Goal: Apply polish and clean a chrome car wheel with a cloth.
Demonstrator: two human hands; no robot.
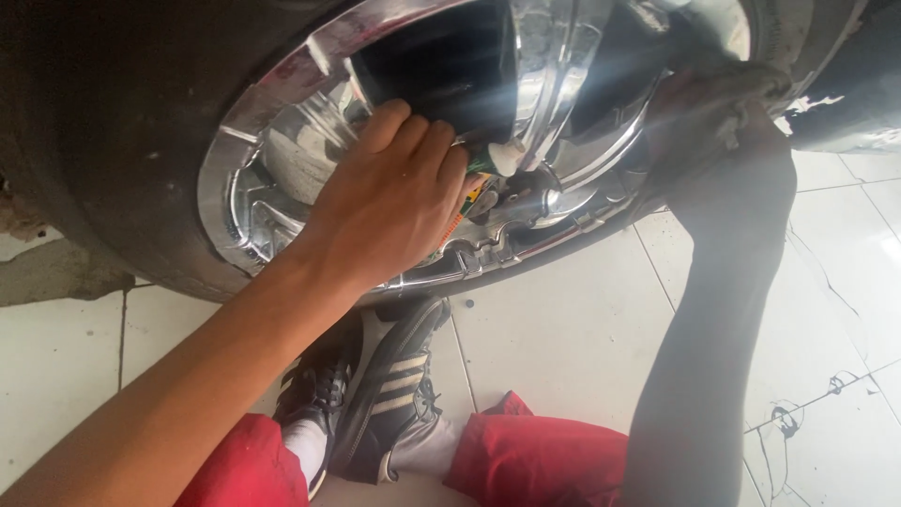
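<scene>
My left hand (389, 202) is wrapped around a small spray can (483, 178) with a green and orange label and a white nozzle, held against the chrome wheel rim (282, 113). The can's nozzle points into the middle of the rim. My right hand (718, 117) presses a greyish cloth (751, 84) against the rim's right side, in shadow. A dark tyre (103, 141) surrounds the rim.
White floor tiles (563, 329) with cracks at the right lie below the wheel. My legs in red trousers (535, 460) and black striped shoes (385, 385) are under the rim. A dark car body panel (859, 84) is at the upper right.
</scene>
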